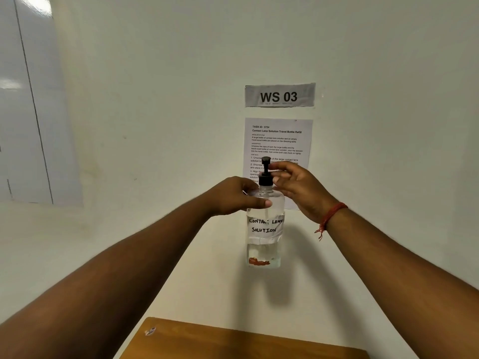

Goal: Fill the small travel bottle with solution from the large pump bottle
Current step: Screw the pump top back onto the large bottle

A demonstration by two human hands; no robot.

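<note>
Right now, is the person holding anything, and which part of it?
Yes: the left hand grips the large pump bottle round its shoulder, lifted off the table; the right hand has its fingers at the black pump cap.

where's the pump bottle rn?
Head view, center: the pump bottle is held up in front of the wall, above the wooden table. The left hand grips its shoulder; the right hand is at the black pump collar.

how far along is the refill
Early. Nothing looks done yet: the pump cap is still on the large bottle, held up off the table. In hand: the left hand grips the bottle's shoulder while the right hand has fingers at the pump collar. Left: opening it and filling the travel bottle, which is not in view.
</note>
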